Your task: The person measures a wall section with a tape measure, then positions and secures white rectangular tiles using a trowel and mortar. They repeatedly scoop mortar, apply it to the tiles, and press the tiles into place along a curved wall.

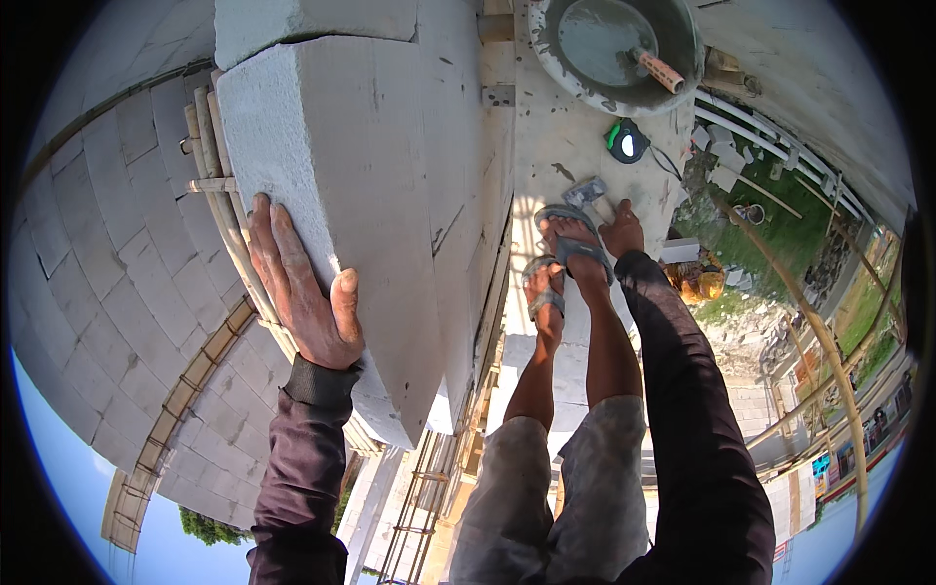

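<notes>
My left hand (310, 292) lies flat on the end of a pale grey concrete block (375, 205) at the top of the wall, fingers stretched and thumb out along the edge. It rests on the block without gripping it. Down beside my sandalled feet (570, 244), my right hand (624, 231) is closed around the pale handle of a hammer (587, 192). The hammer's grey head is close to the plank, ahead of my toes. Part of the handle is hidden by my fingers.
I stand on a narrow pale platform (556, 146) beside the wall. A round tub of grey mortar (590, 44), with an orange-handled tool (661, 71) in it, stands at the far end. A tape measure (626, 141) lies nearby. Bamboo poles (799, 302) and rubble-strewn ground are at right, lower down.
</notes>
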The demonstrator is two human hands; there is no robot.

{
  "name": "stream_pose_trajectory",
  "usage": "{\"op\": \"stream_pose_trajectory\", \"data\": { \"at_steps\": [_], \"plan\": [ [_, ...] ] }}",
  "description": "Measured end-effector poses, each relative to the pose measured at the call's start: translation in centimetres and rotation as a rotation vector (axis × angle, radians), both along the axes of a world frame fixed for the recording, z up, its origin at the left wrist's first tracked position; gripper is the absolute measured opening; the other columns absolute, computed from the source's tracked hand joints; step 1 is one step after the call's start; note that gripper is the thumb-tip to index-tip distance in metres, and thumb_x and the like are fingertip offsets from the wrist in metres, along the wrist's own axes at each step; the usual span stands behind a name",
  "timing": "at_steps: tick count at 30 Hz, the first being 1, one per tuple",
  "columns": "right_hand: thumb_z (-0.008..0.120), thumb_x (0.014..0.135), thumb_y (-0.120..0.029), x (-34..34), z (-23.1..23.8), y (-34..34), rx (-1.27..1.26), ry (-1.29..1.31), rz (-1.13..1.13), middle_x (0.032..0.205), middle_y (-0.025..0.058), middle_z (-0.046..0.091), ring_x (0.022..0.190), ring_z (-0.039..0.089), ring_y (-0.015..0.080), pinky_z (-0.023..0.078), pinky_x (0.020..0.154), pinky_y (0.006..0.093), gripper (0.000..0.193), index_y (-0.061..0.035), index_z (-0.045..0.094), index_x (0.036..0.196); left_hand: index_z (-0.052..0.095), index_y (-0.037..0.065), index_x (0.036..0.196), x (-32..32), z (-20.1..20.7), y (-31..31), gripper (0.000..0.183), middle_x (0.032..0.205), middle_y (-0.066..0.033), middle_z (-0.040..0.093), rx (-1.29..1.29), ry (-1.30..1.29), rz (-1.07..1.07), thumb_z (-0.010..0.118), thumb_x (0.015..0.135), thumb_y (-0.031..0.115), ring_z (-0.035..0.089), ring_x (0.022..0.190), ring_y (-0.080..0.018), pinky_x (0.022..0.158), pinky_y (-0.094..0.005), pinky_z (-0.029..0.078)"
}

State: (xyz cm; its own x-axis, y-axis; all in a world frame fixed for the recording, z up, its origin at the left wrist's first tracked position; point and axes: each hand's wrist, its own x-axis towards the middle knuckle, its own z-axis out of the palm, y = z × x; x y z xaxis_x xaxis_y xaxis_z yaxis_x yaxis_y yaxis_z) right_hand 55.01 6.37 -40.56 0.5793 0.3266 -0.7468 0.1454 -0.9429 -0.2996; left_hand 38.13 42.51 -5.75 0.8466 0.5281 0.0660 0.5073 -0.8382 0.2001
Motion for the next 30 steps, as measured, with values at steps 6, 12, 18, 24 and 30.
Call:
{"op": "stream_pose_trajectory", "data": {
  "at_steps": [6,12,18,24,30],
  "plan": [
    [0.062,0.079,-0.015,-1.1,4.3,2.9,-0.033,-0.151,0.247,0.113,0.0216,0.057,0.106,0.061,0.0416,0.051,0.086,0.0523,0.039,-0.0045,0.048,0.114,0.027,0.001,0.153,0.4,1.3,0.2,0.075,0.155,-0.0249,0.027,0.011,0.023,-0.039,0.051,0.095,0.043,0.026,0.144,-0.0414,0.114,-0.0603,0.020],
    [0.074,0.072,-0.046,-0.4,8.2,5.5,-0.081,0.011,0.087,0.114,0.0208,0.061,0.103,0.065,0.0382,0.055,0.084,0.0457,0.065,-0.0009,0.051,0.113,0.022,0.001,0.154,0.5,1.5,-0.3,0.082,0.157,-0.0243,0.023,0.003,0.078,0.009,0.058,0.091,0.039,0.024,0.145,-0.0425,0.114,-0.0612,0.020],
    [0.087,0.039,-0.072,3.0,9.7,10.8,-0.232,0.144,0.106,0.117,0.0243,0.065,0.107,0.067,0.0333,0.055,0.090,0.0394,0.125,0.0108,0.048,0.124,0.020,-0.001,0.154,0.5,2.9,-0.3,0.089,0.159,-0.0240,0.020,-0.011,0.123,0.059,0.065,0.085,0.034,0.021,0.147,-0.0427,0.113,-0.0656,0.019],
    [0.084,0.060,-0.053,1.0,12.4,11.5,-0.097,0.329,-0.041,0.103,0.0223,0.069,0.096,0.070,0.0336,0.057,0.082,0.0417,0.087,0.0116,0.054,0.110,0.027,-0.004,0.150,0.4,3.2,-0.2,0.089,0.157,-0.0247,0.024,-0.089,0.132,0.098,0.070,0.080,0.031,0.024,0.144,-0.0449,0.113,-0.0634,0.021],
    [0.065,0.089,-0.025,-1.1,23.5,13.7,0.308,0.146,-0.096,0.094,0.0298,0.065,0.087,0.066,0.0450,0.054,0.069,0.0495,0.037,0.0043,0.054,0.108,0.030,-0.002,0.149,0.4,3.9,-0.3,0.090,0.158,-0.0176,0.023,-0.177,0.204,0.173,0.072,0.079,0.037,0.024,0.145,-0.0372,0.118,-0.0560,0.019]
  ]
}}
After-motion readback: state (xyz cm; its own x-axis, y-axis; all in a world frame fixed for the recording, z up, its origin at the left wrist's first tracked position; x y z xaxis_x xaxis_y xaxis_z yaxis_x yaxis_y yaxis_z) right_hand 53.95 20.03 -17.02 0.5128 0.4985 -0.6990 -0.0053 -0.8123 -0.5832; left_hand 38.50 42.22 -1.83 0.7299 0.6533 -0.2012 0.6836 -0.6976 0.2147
